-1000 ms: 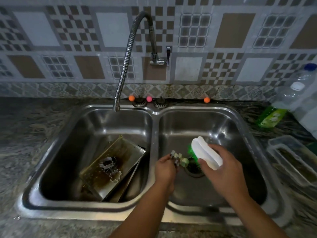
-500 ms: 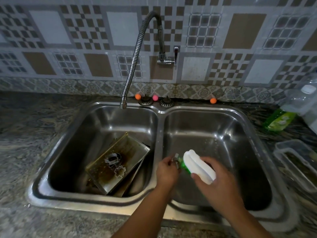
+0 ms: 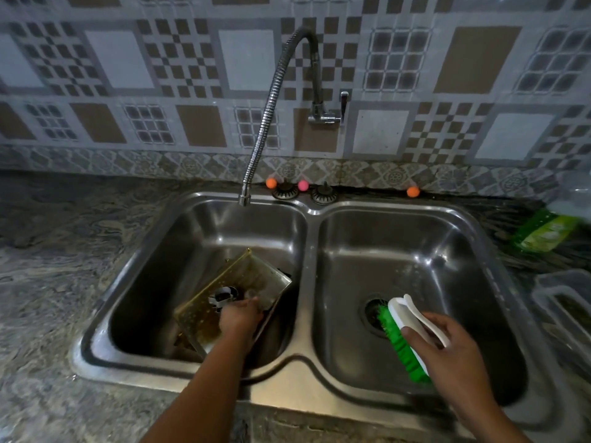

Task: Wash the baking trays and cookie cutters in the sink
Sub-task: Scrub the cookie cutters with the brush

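Note:
A greasy baking tray (image 3: 246,274) leans tilted in the left basin of the steel double sink (image 3: 306,244), with another tray edge under it. A round metal cookie cutter (image 3: 222,297) lies on the tray. My left hand (image 3: 240,318) reaches down onto the tray beside that cutter, fingers curled; a blurred pale shape sits at its fingertips and the grip is unclear. My right hand (image 3: 447,356) grips a white scrub brush with green bristles (image 3: 404,334) over the right basin, near the drain (image 3: 371,310).
The flexible faucet (image 3: 271,100) hangs over the left basin's back edge, with no water visible. Two strainer plugs (image 3: 285,190) and small coloured balls sit behind the sink. A green dish soap bottle (image 3: 543,231) and a clear plastic container (image 3: 566,302) stand on the right counter.
My left hand has moved from the right basin, where it held a small cutter against the brush, over to the tray in the left basin. The brush has stayed over the right basin.

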